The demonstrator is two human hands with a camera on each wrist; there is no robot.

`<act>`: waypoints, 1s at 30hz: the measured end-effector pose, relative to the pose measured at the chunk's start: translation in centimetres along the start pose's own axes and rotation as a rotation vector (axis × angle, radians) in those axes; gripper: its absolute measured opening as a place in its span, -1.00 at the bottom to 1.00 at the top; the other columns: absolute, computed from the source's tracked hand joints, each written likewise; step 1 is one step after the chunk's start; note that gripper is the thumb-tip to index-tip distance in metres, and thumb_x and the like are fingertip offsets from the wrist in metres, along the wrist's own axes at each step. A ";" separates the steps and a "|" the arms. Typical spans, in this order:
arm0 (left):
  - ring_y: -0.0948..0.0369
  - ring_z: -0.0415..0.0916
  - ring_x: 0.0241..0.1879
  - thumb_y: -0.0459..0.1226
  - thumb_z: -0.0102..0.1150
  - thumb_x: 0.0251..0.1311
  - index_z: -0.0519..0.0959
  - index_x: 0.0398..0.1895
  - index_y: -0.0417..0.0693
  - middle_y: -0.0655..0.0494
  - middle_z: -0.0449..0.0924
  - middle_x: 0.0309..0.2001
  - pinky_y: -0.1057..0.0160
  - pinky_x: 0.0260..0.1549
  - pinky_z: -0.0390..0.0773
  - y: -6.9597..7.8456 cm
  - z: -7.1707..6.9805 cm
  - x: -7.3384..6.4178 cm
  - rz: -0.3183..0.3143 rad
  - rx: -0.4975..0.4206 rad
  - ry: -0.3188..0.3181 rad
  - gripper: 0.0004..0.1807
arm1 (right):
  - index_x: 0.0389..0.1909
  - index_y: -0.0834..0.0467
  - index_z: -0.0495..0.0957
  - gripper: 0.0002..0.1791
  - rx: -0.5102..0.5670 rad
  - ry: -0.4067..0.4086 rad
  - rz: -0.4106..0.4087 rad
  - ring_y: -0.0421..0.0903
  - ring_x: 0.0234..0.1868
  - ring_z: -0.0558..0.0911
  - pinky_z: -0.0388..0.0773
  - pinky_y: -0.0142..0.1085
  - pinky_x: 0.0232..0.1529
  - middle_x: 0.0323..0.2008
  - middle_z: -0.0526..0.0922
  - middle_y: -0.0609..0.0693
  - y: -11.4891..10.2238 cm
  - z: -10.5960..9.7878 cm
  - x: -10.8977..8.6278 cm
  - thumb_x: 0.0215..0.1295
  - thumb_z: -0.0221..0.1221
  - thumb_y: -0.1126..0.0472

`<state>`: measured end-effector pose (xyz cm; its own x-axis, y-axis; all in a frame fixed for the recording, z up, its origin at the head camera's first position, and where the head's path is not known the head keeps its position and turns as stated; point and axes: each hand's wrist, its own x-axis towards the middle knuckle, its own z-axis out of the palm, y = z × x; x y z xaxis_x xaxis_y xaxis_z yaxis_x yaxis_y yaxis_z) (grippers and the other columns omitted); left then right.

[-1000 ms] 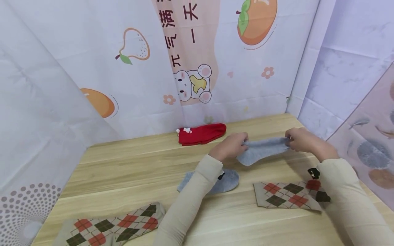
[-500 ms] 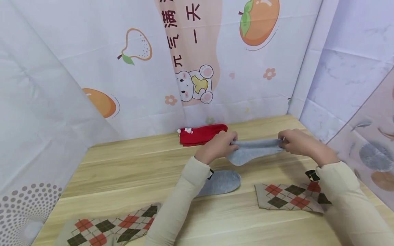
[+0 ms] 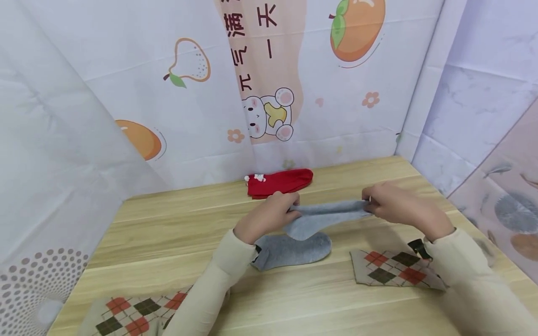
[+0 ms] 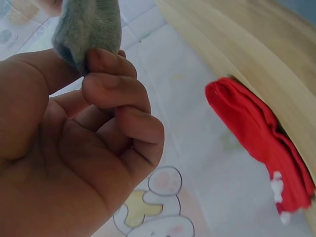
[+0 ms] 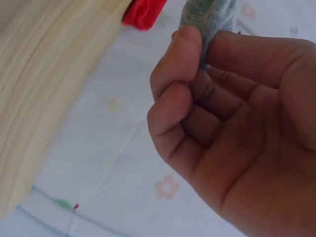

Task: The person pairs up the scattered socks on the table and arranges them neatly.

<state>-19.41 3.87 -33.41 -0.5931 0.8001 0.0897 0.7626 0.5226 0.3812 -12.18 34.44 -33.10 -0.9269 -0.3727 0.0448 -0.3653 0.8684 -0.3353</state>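
Observation:
A grey-blue sock (image 3: 323,217) is stretched sideways in the air between both hands. My left hand (image 3: 271,213) pinches its left end, and the left wrist view shows thumb and fingertips on the grey fabric (image 4: 91,29). At the other end my right hand (image 3: 395,205) pinches the sock, its thumb against the curled forefinger in the right wrist view (image 5: 212,24). Below the held sock a matching grey sock (image 3: 294,252) lies flat on the table, with its cuff end beside the left sleeve.
A red sock (image 3: 279,183) with a white figure lies along the wooden table's (image 3: 176,224) back edge. One argyle sock (image 3: 391,268) lies at the right, partly under the right forearm. Another argyle sock (image 3: 130,315) is at front left, partly behind the left sleeve. Printed curtains (image 3: 201,116) stand behind.
Both hands have moved left and slightly down toward the person with the stretched grey sock between them. More of the flat grey sock shows; the left sleeve now covers more of the left argyle sock.

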 end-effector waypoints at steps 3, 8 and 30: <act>0.32 0.23 -0.59 -0.28 0.32 0.27 0.39 -0.47 -0.05 0.20 0.24 -0.62 0.38 -0.52 0.30 -0.7 -0.2 -1.7 0.016 -0.007 0.011 -0.72 | -0.41 0.12 0.51 -0.86 -0.010 0.003 -0.049 -0.28 -0.63 0.29 0.29 -0.34 -0.55 -0.63 0.38 -0.19 -1.3 0.7 0.2 0.29 0.23 0.38; 0.30 0.23 -0.52 -0.31 0.32 0.26 0.36 -0.52 -0.05 0.19 0.25 -0.59 0.35 -0.48 0.32 -2.0 -0.5 -4.4 -0.003 -0.001 0.005 -0.69 | -0.43 0.08 0.49 -0.81 0.063 -0.022 -0.109 -0.33 -0.62 0.30 0.33 -0.38 -0.56 -0.63 0.37 -0.22 -3.6 1.6 0.3 0.30 0.23 0.39; 0.32 0.40 -0.51 -0.30 0.34 0.24 0.56 -0.25 -0.13 0.22 0.52 -0.48 0.38 -0.43 0.47 -4.3 0.8 -8.2 -0.054 0.063 -0.104 -0.86 | -0.55 0.04 0.45 -0.72 0.124 -0.054 -0.206 -0.40 -0.66 0.22 0.28 -0.45 -0.62 -0.68 0.25 -0.27 -7.2 6.2 2.0 0.37 0.20 0.33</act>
<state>-17.68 -4.71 -36.52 -0.6059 0.7951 -0.0265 0.7474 0.5803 0.3235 -10.84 25.44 -36.48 -0.8266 -0.5577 0.0750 -0.5298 0.7265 -0.4377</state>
